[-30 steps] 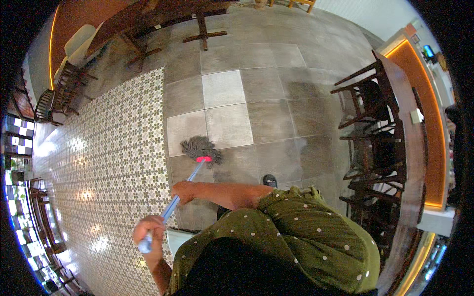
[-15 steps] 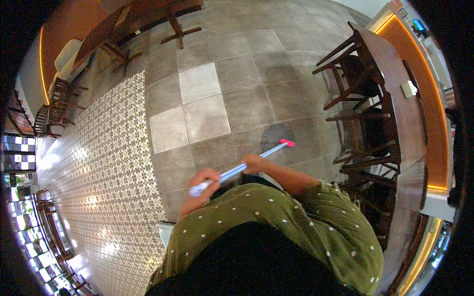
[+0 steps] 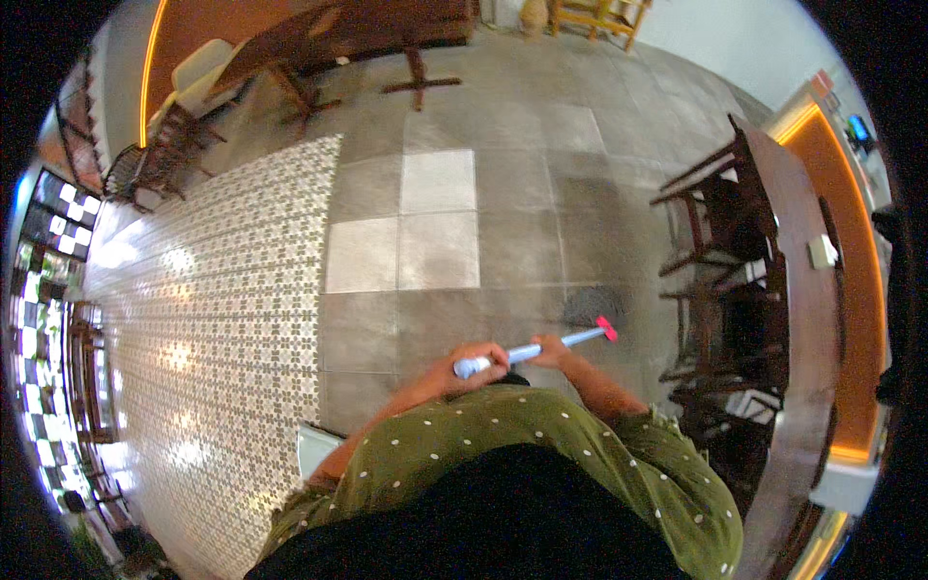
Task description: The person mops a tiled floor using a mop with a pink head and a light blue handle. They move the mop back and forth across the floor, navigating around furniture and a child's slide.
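Note:
A mop with a pale blue handle slants across in front of me. My left hand is closed around the handle near its top end. Farther down the handle, my right hand grips it too. At the lower end sits a pink joint, and beside it a dark grey, stringy-looking mop head lies on the grey tiles. Its strands are blurred.
Dark wooden chairs line a long wooden table on my right. Patterned tiles cover the left. A table base stands ahead. A pale object is partly hidden by my left arm.
The view has turned, so the floor and furniture sit differently in it. My hands and the mop have shifted rightward in the picture, and my hands appear closer together on the handle.

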Motion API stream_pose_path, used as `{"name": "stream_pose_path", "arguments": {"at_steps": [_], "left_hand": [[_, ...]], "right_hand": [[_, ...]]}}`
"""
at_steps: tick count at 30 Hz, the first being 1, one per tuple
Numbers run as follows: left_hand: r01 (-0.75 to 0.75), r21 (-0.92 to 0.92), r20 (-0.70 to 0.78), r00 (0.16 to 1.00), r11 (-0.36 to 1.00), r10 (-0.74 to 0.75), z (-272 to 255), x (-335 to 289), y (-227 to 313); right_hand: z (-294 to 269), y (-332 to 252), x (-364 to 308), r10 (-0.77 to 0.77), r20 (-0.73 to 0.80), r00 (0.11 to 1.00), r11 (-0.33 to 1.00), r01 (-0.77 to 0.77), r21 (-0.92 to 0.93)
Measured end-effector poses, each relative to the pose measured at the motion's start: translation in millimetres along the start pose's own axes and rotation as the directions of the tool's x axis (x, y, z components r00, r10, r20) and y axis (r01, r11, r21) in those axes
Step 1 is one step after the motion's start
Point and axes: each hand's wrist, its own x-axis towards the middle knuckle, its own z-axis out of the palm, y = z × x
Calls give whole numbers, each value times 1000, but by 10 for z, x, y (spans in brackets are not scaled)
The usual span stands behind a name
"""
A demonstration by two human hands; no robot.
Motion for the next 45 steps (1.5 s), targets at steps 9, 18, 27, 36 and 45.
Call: {"name": "stream_pose_path", "arguments": {"at_steps": [9,18,27,36,45], "left_hand": [[30,-102,-175,983,994,-48,-699,-1475,303],[165,313,-533,846,935,29,-1788,-3358,1216],[339,471,-711,693,815,122,-2109,-3886,1302],[248,229,-853,516,941,72,-1706,-4070,972],[-60,85,-703,704,995,102,-649,-3090,820]], "right_hand": [[571,-1369,391,-231,-167,958,915,273,297],[1214,-4209,1385,-527,-263,808,738,589,331],[1672,-5643,2297,-796,7,605,561,733,384],[1651,-5652,1981,-788,192,585,610,784,115],[1150,-3706,763,-475,230,850,877,479,37]]}}
